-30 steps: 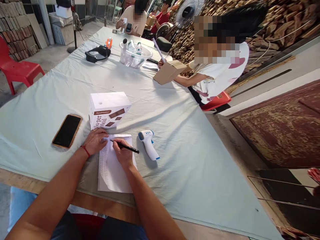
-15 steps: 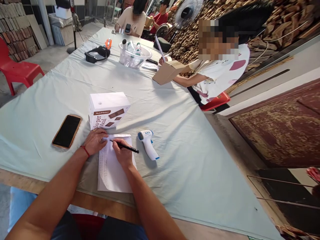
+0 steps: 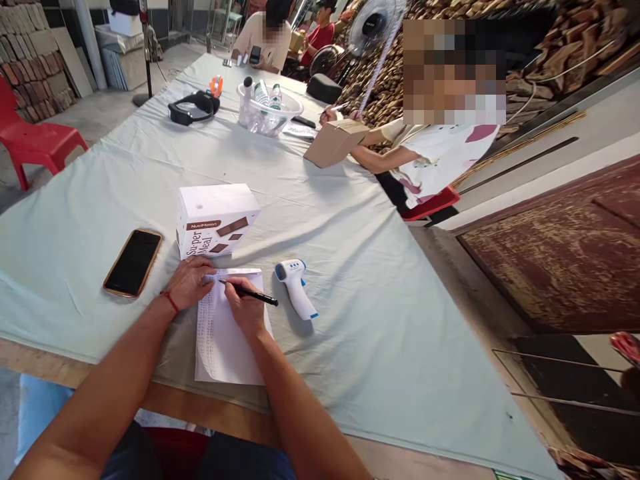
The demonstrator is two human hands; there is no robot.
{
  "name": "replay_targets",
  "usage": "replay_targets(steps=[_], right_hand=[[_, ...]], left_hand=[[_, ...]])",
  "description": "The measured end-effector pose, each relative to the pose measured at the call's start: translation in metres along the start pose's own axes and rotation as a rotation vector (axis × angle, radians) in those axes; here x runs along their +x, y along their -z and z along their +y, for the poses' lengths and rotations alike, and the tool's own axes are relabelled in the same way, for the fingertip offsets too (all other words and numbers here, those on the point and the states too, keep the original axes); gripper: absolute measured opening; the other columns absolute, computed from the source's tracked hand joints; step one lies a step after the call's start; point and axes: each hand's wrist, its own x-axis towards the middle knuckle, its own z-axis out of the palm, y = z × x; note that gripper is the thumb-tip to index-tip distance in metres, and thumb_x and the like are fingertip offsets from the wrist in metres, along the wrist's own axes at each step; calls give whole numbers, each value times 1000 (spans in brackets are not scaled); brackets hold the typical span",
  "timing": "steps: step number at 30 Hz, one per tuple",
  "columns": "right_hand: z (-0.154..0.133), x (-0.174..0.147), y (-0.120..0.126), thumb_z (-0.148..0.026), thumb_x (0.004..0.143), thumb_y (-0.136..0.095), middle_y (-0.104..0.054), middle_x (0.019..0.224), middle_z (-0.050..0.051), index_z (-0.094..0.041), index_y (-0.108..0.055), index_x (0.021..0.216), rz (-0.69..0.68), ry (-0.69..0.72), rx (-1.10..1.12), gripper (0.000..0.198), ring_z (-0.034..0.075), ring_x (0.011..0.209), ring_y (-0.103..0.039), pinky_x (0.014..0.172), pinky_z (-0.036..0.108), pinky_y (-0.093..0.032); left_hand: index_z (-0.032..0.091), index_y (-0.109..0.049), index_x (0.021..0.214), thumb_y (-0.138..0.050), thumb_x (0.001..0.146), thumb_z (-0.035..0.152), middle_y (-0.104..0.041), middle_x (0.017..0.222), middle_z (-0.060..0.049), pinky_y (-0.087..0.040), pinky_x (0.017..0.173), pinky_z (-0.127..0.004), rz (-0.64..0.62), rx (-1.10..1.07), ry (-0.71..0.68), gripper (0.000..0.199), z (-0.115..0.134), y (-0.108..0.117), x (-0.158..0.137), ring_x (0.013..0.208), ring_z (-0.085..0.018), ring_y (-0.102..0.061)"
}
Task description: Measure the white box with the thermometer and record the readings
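Observation:
A black pen (image 3: 255, 293) is gripped in my right hand (image 3: 246, 310), its tip on the upper part of a white notepad (image 3: 235, 353). Rows of small handwriting run down the pad's left side. My left hand (image 3: 189, 283) lies with its fingers over the pad's upper left corner, holding nothing, close to the pen tip. Just behind that hand stands a white box (image 3: 217, 207) printed with brown bars and lettering. To the right of the pad lies a white and blue infrared thermometer (image 3: 296, 287). A smartphone (image 3: 133, 263) in a brown case rests to the left.
Farther back on the cloth-covered table (image 3: 400, 360) are a black headset (image 3: 194, 108), orange tape (image 3: 215, 87) and a clear basin (image 3: 273, 117) with bottles. A co-worker at the right holds a pen behind a cardboard box (image 3: 335, 143). A red chair (image 3: 43, 143) stands left.
My hands, pen and notepad stay nearly still. The co-worker at the right has shifted their head and hand; the long, pale strip beside them stands higher and farther right.

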Motion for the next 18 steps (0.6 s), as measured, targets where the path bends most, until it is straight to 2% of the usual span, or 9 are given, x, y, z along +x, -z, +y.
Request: replay_targets(steps=[18], right_hand=[[3,-1,-2,-37,76,-57,-72,76,3,-22,-68,77,46,-11,23,19,19,70,-65,72,34,-55]], left_hand=[[21,-73,96,-67,80,18,-72,107,-8,-53,95,-46,10,1,-13,17,1,1,0,103,-26,-66]])
